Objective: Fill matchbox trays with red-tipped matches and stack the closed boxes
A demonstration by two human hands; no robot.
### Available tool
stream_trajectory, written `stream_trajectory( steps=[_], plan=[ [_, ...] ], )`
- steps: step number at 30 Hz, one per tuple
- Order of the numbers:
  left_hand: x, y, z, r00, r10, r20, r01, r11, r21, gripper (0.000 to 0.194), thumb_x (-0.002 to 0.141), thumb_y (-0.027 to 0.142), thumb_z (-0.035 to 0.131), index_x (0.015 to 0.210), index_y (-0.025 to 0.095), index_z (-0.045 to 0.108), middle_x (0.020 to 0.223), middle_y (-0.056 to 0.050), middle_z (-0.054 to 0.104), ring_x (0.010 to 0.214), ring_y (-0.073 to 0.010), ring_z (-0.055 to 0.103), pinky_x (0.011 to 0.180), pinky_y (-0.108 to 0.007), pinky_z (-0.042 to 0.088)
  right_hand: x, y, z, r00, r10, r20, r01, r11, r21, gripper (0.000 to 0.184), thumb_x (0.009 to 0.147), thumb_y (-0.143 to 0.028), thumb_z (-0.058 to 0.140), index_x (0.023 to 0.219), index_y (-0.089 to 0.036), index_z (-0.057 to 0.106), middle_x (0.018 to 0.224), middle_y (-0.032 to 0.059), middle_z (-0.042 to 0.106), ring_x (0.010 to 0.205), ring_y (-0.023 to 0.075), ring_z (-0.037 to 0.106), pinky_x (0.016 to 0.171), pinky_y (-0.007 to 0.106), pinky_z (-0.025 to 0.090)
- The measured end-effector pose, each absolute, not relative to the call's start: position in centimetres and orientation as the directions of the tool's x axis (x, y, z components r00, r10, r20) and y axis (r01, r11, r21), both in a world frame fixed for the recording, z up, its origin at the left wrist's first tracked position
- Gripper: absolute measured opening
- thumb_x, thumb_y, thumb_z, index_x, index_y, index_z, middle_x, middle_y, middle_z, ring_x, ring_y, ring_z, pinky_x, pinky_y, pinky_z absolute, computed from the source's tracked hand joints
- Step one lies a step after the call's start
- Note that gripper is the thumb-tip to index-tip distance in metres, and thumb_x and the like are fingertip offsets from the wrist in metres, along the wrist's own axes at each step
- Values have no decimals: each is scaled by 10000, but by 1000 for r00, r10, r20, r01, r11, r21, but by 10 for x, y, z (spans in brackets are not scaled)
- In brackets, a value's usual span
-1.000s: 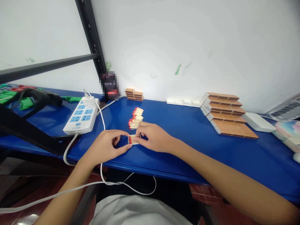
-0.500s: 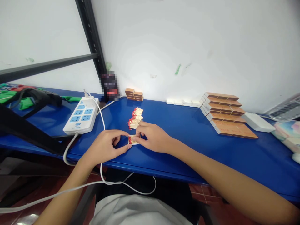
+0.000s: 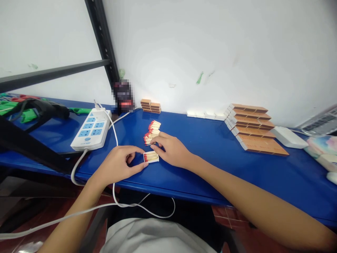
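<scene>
My left hand (image 3: 122, 163) grips the left end of a small white matchbox tray (image 3: 155, 161) between thumb and forefinger. Red-tipped matches (image 3: 150, 156) lie side by side in this tray, heads toward my left hand. Just beyond it is a loose pile of matches (image 3: 154, 129) on the blue table. My right hand (image 3: 170, 149) is at the near edge of that pile, its thumb and forefinger pinched on matches there. How many it has between the fingertips is hard to make out.
Small stacked matchboxes (image 3: 150, 106) and a row of white trays (image 3: 205, 115) stand along the wall. At right, brown matchbox sleeves (image 3: 252, 121) are stacked in steps. A white power strip (image 3: 92, 130), its cable (image 3: 114, 135) and a black metal frame (image 3: 52, 72) occupy the left.
My right hand has moved from over the tray up to the loose matches, leaving the tray's right end in view. My left hand keeps its grip in the same place.
</scene>
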State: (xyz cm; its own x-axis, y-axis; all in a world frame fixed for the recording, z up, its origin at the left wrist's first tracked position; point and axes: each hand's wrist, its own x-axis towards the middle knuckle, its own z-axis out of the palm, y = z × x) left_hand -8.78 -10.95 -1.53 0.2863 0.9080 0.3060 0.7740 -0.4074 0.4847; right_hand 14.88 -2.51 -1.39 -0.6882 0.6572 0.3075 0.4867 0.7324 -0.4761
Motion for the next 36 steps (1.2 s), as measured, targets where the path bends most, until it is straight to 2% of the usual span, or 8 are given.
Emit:
stream_trajectory(
  steps=[4, 9, 22, 36],
  plan=[
    [-88, -110, -15, 286, 909, 303, 778, -405, 481, 323, 906, 502, 761, 1068, 225, 792, 621, 66, 466, 560, -104, 435, 570, -245, 368, 150, -19, -17, -693, 649, 312, 467, 735, -491, 211, 1083, -283, 559, 1119, -177, 737, 973, 38, 620, 777, 139, 555, 727, 291, 404],
    [-89, -110, -15, 283, 914, 290, 781, -395, 484, 323, 905, 511, 761, 1069, 234, 791, 624, 69, 464, 565, -103, 434, 578, -247, 373, 149, -17, -19, -690, 653, 313, 473, 734, -488, 206, 1077, -244, 558, 1189, -174, 716, 998, 43, 619, 774, 139, 557, 750, 294, 417],
    [-88, -109, -16, 279, 915, 291, 781, -392, 487, 320, 903, 495, 765, 1081, 231, 791, 629, 68, 482, 570, -101, 443, 579, -243, 374, 149, -16, -19, -694, 658, 291, 483, 726, -490, 96, 1043, -183, 622, 1086, -185, 709, 991, 22, 602, 766, 124, 528, 722, 270, 386],
    [-88, -109, -16, 276, 914, 297, 778, -394, 490, 319, 899, 495, 769, 1088, 238, 793, 628, 70, 484, 564, -98, 443, 571, -238, 381, 145, -17, -17, -693, 682, 234, 540, 706, -458, 107, 1064, -193, 584, 1006, -175, 672, 1017, 29, 625, 755, 123, 529, 701, 272, 374]
  ],
)
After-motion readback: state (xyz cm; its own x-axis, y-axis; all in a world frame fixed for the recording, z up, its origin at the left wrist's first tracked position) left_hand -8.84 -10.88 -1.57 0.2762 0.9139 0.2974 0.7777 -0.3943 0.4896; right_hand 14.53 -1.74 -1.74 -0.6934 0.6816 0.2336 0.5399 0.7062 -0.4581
